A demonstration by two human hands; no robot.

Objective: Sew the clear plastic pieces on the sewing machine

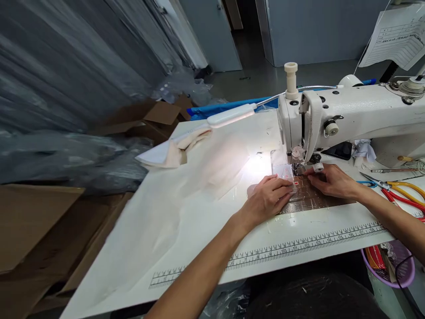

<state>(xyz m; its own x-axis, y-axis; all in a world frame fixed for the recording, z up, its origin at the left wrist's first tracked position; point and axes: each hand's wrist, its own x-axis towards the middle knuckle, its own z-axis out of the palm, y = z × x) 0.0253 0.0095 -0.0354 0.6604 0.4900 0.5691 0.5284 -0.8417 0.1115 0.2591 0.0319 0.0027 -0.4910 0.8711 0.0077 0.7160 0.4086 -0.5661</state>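
Note:
A white sewing machine [361, 110] stands on the right of the table, its presser foot [297, 169] low over a small, pale, sheer piece of fabric [281, 172]. My left hand [270, 195] lies on the near left side of this fabric, fingers stretched forward and pressing down. Just right of the foot is my right hand [327, 179], thumb and forefinger drawn together; whatever is between them is too small to make out. Beneath both hands shows the brownish, shiny machine plate [307, 199]. The needle tip is hard to see.
A lamp [232, 115] lights the white table [199, 199]. Folded cream cloth [179, 148] lies at its far left edge. Scissors [395, 186] with yellow handles sit beside a red-handled tool [398, 199] at right. A purple basket [407, 270] is below; cardboard boxes [43, 230] stand left.

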